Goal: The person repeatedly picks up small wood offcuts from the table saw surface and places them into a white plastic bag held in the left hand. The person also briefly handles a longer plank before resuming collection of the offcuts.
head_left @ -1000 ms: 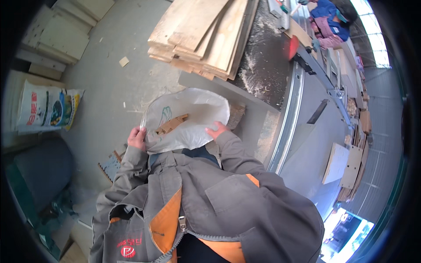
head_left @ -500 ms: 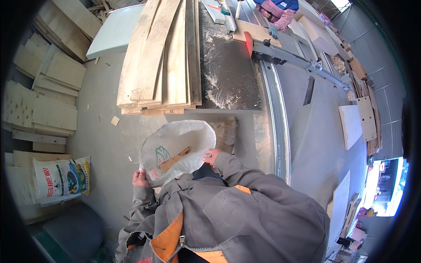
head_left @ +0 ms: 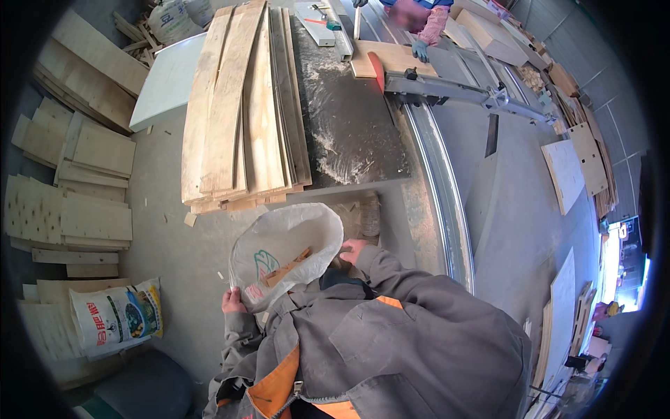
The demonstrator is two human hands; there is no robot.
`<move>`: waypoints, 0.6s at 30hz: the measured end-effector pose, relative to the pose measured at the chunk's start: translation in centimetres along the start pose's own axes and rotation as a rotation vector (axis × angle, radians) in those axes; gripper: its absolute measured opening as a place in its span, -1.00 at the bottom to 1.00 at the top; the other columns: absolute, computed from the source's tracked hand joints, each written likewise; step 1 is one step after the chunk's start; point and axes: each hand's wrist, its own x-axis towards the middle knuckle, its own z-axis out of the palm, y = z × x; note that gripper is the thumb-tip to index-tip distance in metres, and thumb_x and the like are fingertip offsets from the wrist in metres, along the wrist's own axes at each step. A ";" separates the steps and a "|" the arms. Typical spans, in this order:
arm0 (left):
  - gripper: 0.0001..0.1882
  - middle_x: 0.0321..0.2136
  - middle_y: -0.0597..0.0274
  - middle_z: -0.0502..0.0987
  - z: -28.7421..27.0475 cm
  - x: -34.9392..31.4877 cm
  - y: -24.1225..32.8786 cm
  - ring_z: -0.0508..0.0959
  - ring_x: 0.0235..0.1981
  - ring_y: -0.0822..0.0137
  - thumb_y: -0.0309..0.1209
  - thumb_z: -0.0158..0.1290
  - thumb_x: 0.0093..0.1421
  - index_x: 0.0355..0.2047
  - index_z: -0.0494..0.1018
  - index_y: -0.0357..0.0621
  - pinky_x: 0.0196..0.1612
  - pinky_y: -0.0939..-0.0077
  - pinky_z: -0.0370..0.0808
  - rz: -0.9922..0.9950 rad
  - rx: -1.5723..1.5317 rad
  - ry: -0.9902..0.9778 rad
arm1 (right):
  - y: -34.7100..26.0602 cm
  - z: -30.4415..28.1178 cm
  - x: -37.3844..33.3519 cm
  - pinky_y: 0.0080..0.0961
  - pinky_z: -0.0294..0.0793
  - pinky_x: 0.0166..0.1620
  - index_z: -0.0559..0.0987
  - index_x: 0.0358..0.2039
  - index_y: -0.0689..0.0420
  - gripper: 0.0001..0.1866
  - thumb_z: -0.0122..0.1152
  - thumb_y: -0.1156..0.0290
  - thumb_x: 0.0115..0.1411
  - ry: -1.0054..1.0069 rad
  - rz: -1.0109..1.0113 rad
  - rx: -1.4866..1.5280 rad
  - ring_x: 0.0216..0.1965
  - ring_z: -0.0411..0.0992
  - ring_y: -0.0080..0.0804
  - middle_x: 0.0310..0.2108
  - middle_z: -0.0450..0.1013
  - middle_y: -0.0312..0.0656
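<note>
A white woven plastic sack (head_left: 244, 241) hangs in front of me with its mouth spread wide. My left hand (head_left: 234, 300) is closed on the left side of its rim. On the opposite side my right hand (head_left: 354, 250) has its fingers closed at the rim, partly hidden by the sack's edge. Brown wood scraps (head_left: 287, 267) lie inside the sack, seen through its mouth. The sack's bottom is out of sight behind my jacket.
Long plywood strips (head_left: 227, 133) are stacked on a dark, sawdust-covered saw table (head_left: 352, 136) ahead. A sliding rail (head_left: 443, 188) runs along its right. Across it, a gloved co-worker's hand (head_left: 420, 50) rests by a board. Plywood piles and a printed sack (head_left: 118, 314) stand left.
My view has shifted, so the bench and stacks sit lower in the picture. Both hands stay at the sack's rim, and the sack appears slightly more upright.
</note>
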 end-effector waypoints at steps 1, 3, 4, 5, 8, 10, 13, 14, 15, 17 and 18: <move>-0.84 -0.54 0.37 0.46 0.3 0.1 0.2 0.36 -0.51 0.52 -0.41 0.05 0.17 -0.42 0.49 -0.29 -0.44 0.60 0.32 0.001 0.053 0.011 | 0.3 0.0 0.1 -0.39 0.49 -0.30 0.49 -0.05 0.13 -0.51 0.32 0.22 0.01 0.037 -0.023 -0.011 -0.42 0.49 -0.33 -0.39 0.52 -0.07; -0.83 -0.51 0.30 0.48 -0.1 0.8 -0.6 0.39 -0.47 0.45 -0.43 0.03 0.14 -0.44 0.50 -0.32 -0.42 0.54 0.35 0.189 0.237 0.018 | 0.4 -0.3 0.2 -0.39 0.49 -0.29 0.49 -0.05 0.13 -0.51 0.32 0.22 0.01 0.065 -0.036 -0.001 -0.41 0.49 -0.33 -0.39 0.52 -0.07; -0.83 -0.49 0.27 0.49 -0.4 1.4 -1.2 0.41 -0.45 0.41 -0.43 0.02 0.13 -0.45 0.50 -0.33 -0.41 0.51 0.36 0.283 0.329 0.020 | 0.5 -0.4 0.3 -0.39 0.49 -0.29 0.49 -0.05 0.13 -0.51 0.32 0.22 0.01 0.080 -0.042 0.003 -0.40 0.49 -0.32 -0.39 0.52 -0.07; -0.83 -0.48 0.23 0.49 -1.2 2.5 -2.8 0.42 -0.43 0.38 -0.44 0.01 0.10 -0.46 0.50 -0.35 -0.40 0.49 0.37 0.157 0.153 0.039 | -0.2 -0.8 0.2 -0.37 0.48 -0.23 0.48 -0.05 0.12 -0.51 0.31 0.22 0.01 0.063 -0.024 0.006 -0.32 0.49 -0.26 -0.32 0.51 -0.04; -0.83 -0.47 0.16 0.48 -2.6 4.8 -5.8 0.45 -0.40 0.30 -0.48 -0.04 0.01 -0.48 0.49 -0.36 -0.37 0.47 0.39 -0.016 -0.130 0.027 | -1.9 -2.4 0.3 -0.34 0.47 -0.11 0.48 -0.07 0.12 -0.53 0.29 0.22 0.01 0.036 -0.003 0.027 -0.18 0.49 -0.15 -0.20 0.50 0.02; -0.83 -0.49 0.14 0.47 -1.9 3.6 -4.5 0.46 -0.42 0.28 -0.51 -0.06 -0.03 -0.47 0.47 -0.34 -0.37 0.48 0.40 0.137 0.015 -0.098 | -0.5 -2.4 0.5 -0.34 0.47 -0.13 0.48 -0.08 0.11 -0.54 0.29 0.23 0.01 0.073 -0.025 0.065 -0.21 0.50 -0.16 -0.23 0.51 0.01; -0.74 -0.49 0.17 0.47 0.3 1.2 0.3 0.45 -0.48 0.28 -0.54 -0.14 -0.09 -0.36 0.44 -0.31 -0.41 0.41 0.44 -0.125 -0.115 -0.096 | -1.1 -3.5 0.6 -0.43 0.47 -0.33 0.49 -0.10 0.15 -0.58 0.29 0.29 0.03 0.150 -0.071 0.030 -0.44 0.48 -0.37 -0.45 0.52 -0.13; -0.76 -0.50 0.19 0.46 0.3 1.1 0.6 0.43 -0.51 0.29 -0.55 -0.14 -0.08 -0.37 0.44 -0.30 -0.45 0.43 0.42 -0.147 -0.105 -0.100 | -1.0 -3.7 0.7 -0.45 0.47 -0.34 0.49 -0.11 0.17 -0.59 0.28 0.30 0.03 0.159 -0.079 0.037 -0.46 0.48 -0.38 -0.47 0.52 -0.14; -0.77 -0.51 0.21 0.45 0.4 1.0 1.0 0.42 -0.53 0.31 -0.56 -0.14 -0.06 -0.37 0.43 -0.29 -0.48 0.44 0.41 -0.170 -0.095 -0.105 | -1.0 -4.1 0.8 -0.46 0.46 -0.35 0.48 -0.12 0.18 -0.60 0.28 0.31 0.03 0.169 -0.085 0.044 -0.47 0.47 -0.40 -0.48 0.52 -0.15; -0.79 -0.51 0.21 0.45 0.6 0.4 1.6 0.44 -0.53 0.30 -0.58 -0.16 -0.01 -0.35 0.41 -0.27 -0.47 0.41 0.44 -0.201 -0.121 -0.126 | -1.1 -4.6 0.7 -0.48 0.46 -0.36 0.48 -0.13 0.19 -0.62 0.27 0.32 0.04 0.198 -0.101 0.068 -0.49 0.46 -0.41 -0.51 0.51 -0.16; -0.79 -0.49 0.19 0.46 1.0 -0.1 2.4 0.47 -0.49 0.29 -0.59 -0.17 0.03 -0.32 0.40 -0.25 -0.42 0.36 0.48 -0.224 -0.153 -0.139 | -1.9 -5.3 0.4 -0.48 0.46 -0.36 0.48 -0.14 0.20 -0.62 0.27 0.33 0.04 0.208 -0.097 0.082 -0.50 0.46 -0.42 -0.51 0.51 -0.16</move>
